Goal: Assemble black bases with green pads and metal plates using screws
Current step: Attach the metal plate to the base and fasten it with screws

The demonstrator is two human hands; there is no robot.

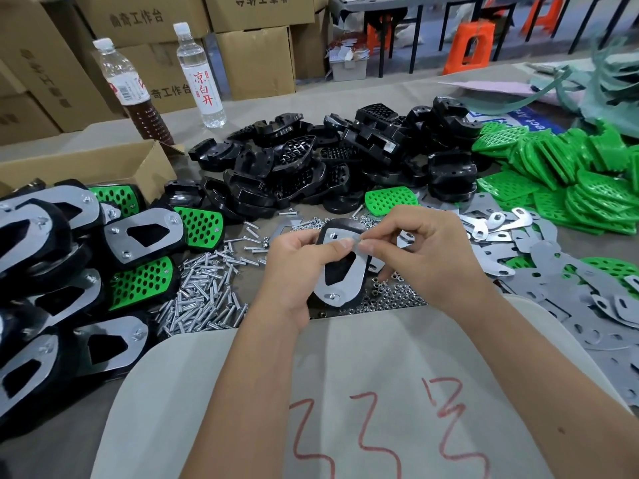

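Grey cloth lap panel with red scrawl (363,392); above the table's near edge, a stiff black plastic base with grey metal plate (340,271), gripped by left hand (294,267); right hand (415,250) pinches plate's upper edge. Judged light, rigid; hold by rims.

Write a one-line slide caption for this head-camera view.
Both hands, left hand and right hand, hold a black base with its metal plate above loose screws.

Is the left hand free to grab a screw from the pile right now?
Probably not: the left hand grips the half-built base. The screw pile lies uncovered just to its left.
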